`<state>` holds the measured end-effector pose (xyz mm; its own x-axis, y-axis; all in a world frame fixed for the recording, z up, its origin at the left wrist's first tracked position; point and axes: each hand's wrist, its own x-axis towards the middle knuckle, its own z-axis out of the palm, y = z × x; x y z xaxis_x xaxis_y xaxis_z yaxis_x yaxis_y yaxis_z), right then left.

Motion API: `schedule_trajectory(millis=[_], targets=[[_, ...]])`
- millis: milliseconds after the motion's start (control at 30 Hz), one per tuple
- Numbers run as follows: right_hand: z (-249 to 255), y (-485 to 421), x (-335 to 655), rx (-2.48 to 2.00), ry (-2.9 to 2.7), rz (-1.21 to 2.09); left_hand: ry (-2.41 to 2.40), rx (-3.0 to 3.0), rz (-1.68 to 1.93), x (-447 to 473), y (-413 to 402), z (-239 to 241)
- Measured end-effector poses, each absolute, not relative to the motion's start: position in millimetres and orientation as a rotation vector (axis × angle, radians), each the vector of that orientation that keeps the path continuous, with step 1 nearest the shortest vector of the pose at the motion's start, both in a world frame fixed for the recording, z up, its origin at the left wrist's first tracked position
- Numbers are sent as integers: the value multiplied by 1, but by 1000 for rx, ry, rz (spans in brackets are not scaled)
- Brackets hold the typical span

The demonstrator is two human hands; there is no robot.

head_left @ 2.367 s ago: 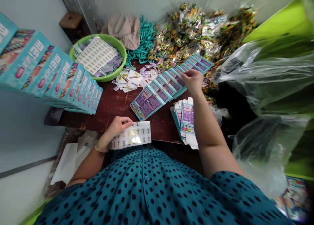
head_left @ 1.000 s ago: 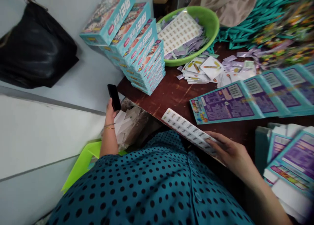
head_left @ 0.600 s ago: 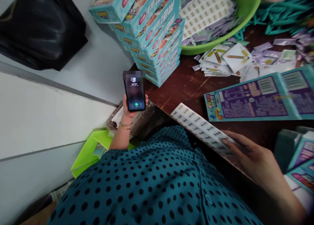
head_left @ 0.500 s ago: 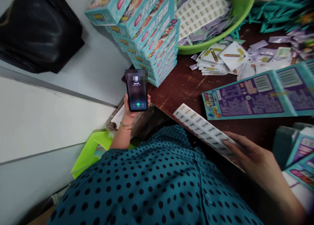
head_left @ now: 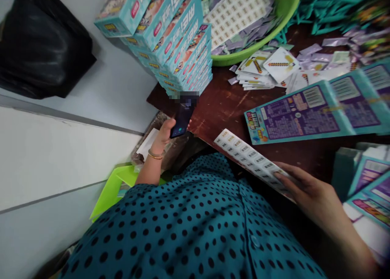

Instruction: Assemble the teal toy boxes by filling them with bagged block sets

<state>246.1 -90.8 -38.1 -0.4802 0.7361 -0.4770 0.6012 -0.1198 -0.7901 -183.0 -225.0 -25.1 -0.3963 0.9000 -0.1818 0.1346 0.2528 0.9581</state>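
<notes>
My left hand [head_left: 165,135] is closed around a dark smartphone [head_left: 183,118], its thumb along the near side and the screen tilted to the right. The phone is over the table's left corner, just in front of a tall stack of light-blue boxes [head_left: 179,39]. At the table's front edge, my right hand [head_left: 304,185] grips a white sticker sheet [head_left: 248,155] printed with rows of small labels. Beyond that sheet lie flat teal and purple cartons [head_left: 298,112] with barcodes on them.
A green basket [head_left: 288,17] holds small purple packets and another label sheet. White cards [head_left: 282,65] and loose packets lie in front of it. More boxes [head_left: 370,185] stand at the right. A black bag [head_left: 45,47] hangs at the left, above a lime-green bin [head_left: 105,193].
The phone has turned and tilted to the right, and its screen looks darker. My left hand has moved slightly right with it. The right hand still holds the sticker sheet.
</notes>
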Motion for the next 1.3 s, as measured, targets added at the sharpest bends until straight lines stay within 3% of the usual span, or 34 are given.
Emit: schedule_trajectory(millis=[267,433,533,633,900,1133,1300], targets=[[-21,-88,235,-1358,-2093,1583,2247,1633,532,-169,-174,-78],[-14,-88,236,-1275,-2123,1540,2249,1609,756,-154,-154,-77],[-8,-88,233,-1203,-2140,1533,1833,1654,999,-123,-143,-47],[-5,-86,231,-1183,-2107,1496,1501,1787,860,-86,-131,-15],[-8,-90,248,-1310,-1737,1313,1598,2035,484,-38,-114,10],[-17,-95,257,-1314,-1831,1180,1484,1760,609,3,-112,14],[-17,-85,264,-1044,-2048,955,1392,1679,565,2,-104,17]])
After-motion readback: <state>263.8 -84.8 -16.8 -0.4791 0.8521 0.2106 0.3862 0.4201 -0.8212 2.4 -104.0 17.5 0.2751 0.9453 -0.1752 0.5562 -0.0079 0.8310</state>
